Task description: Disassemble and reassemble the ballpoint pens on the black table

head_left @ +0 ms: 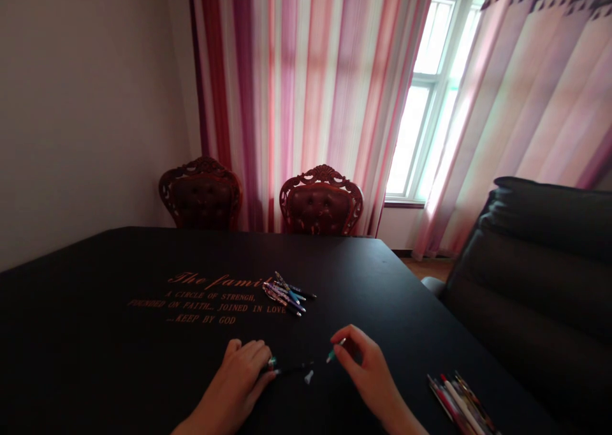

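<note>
My left hand [243, 372] is closed low over the black table. Its fingertips hold a thin dark pen refill [296, 367] that points right, and a small green pen part [272, 362] shows at the same fingers. My right hand [359, 363], a short way to the right, pinches a short green pen piece [331, 355] between thumb and fingers. Between the hands, a small pale translucent piece [309, 376] lies on the tabletop. Beyond them rests a loose pile of several pens [287, 294].
Several more pens [461, 403] lie near the right front of the black table [95, 358], which bears printed lettering. Two carved chairs [321, 208] stand behind its far edge. A dark padded seat [540, 282] is at the right. Striped curtains [310, 90] hang by the window.
</note>
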{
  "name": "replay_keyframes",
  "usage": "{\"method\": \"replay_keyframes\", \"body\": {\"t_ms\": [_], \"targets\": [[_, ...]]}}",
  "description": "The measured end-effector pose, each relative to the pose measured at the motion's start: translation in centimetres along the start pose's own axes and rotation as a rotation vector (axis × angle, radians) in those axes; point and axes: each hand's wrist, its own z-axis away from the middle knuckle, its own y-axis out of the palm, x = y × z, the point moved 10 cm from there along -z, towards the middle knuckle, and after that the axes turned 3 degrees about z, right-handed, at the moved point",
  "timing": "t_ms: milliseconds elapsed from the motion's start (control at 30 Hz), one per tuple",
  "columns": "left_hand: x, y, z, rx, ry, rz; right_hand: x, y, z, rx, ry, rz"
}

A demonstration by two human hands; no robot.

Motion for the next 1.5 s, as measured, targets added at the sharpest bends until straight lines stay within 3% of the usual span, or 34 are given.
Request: {"method": "replay_keyframes", "body": {"t_ms": [100,200,500,700,933,1067,1300,1500], "targets": [[-0.2,-0.1,0.0,0.011,-0.012,0.012,1.4,1.7,0.5,0.098,-0.068,0.146],[-0.4,-0.7,0.1,-0.018,-0.019,0.019,1.8,1.8,0.6,0.083,-0.080,0.177],[-0.6,-1.3,-0.3,-0.030,-0.027,-0.017,-0.5,1.1,0.2,0.075,0.014,0.245],[-0.3,-1.3,-0.2,-0.020,-0.022,-0.029,-0.3,1.3,0.3,0.105,0.025,0.189],[-2.3,0.0,0.0,0.102,0.056,-0.015,-0.9,1.6,0.1,0.115,0.098,-0.074],[-2.2,0.4,0.1,0.128,0.042,0.015,-1.3,2.0,0.2,0.135,0.123,-0.151],[-2.3,-0.4,0.3,0.087,0.035,0.131,-0.2,3.4,1.1,0.192,0.102,-0.151],[-4.2,-0.5,0.3,0.069,0.160,0.190,1.0,4.9,2.2,0.275,0.115,-0.209]]}}
